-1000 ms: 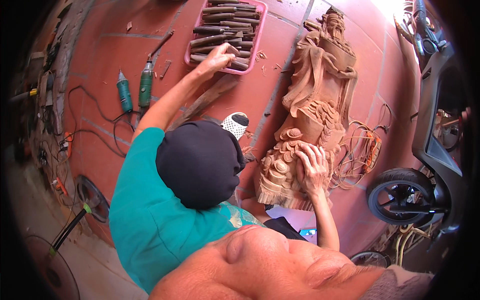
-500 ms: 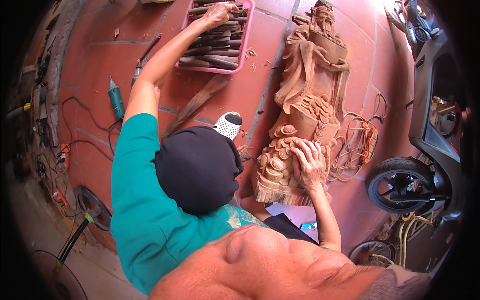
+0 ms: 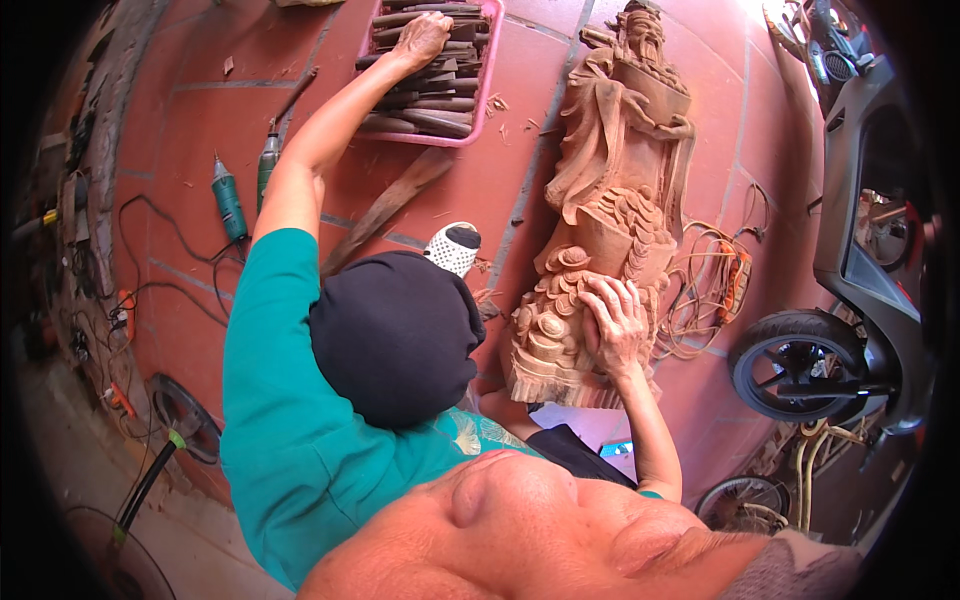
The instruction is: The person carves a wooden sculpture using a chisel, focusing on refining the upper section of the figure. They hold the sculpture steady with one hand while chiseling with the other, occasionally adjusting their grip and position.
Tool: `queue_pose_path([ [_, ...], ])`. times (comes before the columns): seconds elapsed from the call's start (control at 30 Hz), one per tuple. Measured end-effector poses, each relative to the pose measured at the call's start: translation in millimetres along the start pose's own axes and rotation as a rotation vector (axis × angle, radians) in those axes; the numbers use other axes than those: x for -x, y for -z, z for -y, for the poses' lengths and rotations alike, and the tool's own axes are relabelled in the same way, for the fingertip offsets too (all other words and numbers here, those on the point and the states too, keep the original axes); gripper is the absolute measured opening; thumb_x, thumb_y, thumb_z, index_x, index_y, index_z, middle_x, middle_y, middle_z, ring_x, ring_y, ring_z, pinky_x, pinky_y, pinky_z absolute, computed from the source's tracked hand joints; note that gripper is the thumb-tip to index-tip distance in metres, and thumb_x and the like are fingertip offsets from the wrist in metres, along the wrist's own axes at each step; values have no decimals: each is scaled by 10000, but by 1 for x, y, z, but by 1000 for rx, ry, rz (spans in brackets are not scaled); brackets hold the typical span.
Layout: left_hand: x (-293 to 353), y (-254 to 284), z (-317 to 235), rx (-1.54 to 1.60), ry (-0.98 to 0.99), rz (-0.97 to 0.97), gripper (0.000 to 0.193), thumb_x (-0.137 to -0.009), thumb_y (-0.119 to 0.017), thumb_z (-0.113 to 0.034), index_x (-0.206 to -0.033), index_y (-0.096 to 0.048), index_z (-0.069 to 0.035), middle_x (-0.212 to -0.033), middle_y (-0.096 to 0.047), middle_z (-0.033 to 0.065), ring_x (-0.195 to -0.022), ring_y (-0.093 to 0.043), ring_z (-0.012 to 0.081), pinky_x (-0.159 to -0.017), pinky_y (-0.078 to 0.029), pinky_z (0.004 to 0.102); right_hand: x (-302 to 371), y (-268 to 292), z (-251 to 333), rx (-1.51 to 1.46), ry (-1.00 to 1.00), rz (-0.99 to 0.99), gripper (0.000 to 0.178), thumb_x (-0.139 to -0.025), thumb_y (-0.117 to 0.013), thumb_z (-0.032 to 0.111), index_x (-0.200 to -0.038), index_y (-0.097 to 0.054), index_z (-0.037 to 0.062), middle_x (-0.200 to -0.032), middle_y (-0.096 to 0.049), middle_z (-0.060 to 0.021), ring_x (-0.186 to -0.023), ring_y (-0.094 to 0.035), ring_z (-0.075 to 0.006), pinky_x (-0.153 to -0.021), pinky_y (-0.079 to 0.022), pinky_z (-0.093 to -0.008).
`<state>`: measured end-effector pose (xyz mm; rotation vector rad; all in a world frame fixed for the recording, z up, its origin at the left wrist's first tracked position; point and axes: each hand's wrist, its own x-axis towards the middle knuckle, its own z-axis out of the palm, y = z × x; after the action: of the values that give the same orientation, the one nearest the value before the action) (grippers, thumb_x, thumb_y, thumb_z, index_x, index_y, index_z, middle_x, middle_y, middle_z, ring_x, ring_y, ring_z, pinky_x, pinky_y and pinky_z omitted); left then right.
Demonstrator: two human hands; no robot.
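My left hand [image 3: 422, 38] reaches into a pink plastic basket [image 3: 483, 108] at the far middle. Its fingers curl down among several wood-carving chisels [image 3: 440, 120] with dark handles; whatever they grip is hidden. To the right, a large carved wooden statue [image 3: 625, 150] of a bearded, robed figure lies on the tiled floor, its head pointing away from me. My right hand [image 3: 615, 325] lies on the carved coins and lumps near its base, fingers extended and slightly apart, holding nothing.
Two green power tools, a rotary grinder [image 3: 229, 205] and another [image 3: 268, 165], lie left with black cords. A wooden club [image 3: 390, 210] lies below the basket. An orange cord [image 3: 735, 280] coils right of the statue, near a motorbike wheel [image 3: 795, 368]. Wood chips dot the floor.
My left hand has shifted slightly left and nearer over the chisels, with its fingers curled down more. My right hand stays in place on the statue.
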<state>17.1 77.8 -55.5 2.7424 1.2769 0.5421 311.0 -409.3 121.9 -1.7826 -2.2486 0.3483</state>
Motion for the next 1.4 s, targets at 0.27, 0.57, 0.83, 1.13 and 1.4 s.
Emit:
queue_pose_path([
  [0.27, -13, -6, -5, 30, 11, 19, 70, -864, -609, -92, -900, -598, -33, -893, -650, 174, -905, -640, 367, -806, -511, 469, 0, 0, 1, -1, -8, -1, 283, -822, -659, 86, -1105, -672, 104, -1269, -612, -85, -1222, -534, -301, -1081, -364, -502],
  [0.57, -13, -8, -8, 89, -207, -101, 92, -901, -508, -91, -942, -568, -35, -889, -631, 169, -876, -643, 375, -762, -515, 460, -2, 0, 0, 2, 1, -6, 282, -824, -658, 88, -1105, -671, 106, -1263, -613, -83, -1218, -537, -303, -1081, -366, -501],
  [0.83, -17, 3, -19, -47, -149, 100, 226, -932, -447, -125, -1043, -636, -69, -984, -686, 160, -950, -678, 348, -804, -549, 481, -1, -1, 2, 2, -7, -13, 279, -824, -655, 89, -1101, -673, 107, -1262, -615, -80, -1217, -538, -304, -1082, -368, -503],
  [1.13, -31, -22, -9, -60, -302, 16, 195, -914, -454, -110, -983, -628, -53, -914, -656, 155, -908, -654, 363, -759, -514, 493, -4, 3, 4, 24, -7, -22, 249, -807, -657, 69, -1052, -684, 104, -1220, -636, -72, -1186, -563, -298, -1050, -405, -474],
  [1.4, -39, -48, 12, -152, -270, 134, 211, -936, -435, -154, -1002, -621, -79, -912, -653, 137, -900, -654, 343, -780, -500, 482, -4, 3, 3, 9, 2, -27, 252, -807, -656, 70, -1056, -683, 100, -1225, -633, -79, -1186, -561, -301, -1055, -399, -477],
])
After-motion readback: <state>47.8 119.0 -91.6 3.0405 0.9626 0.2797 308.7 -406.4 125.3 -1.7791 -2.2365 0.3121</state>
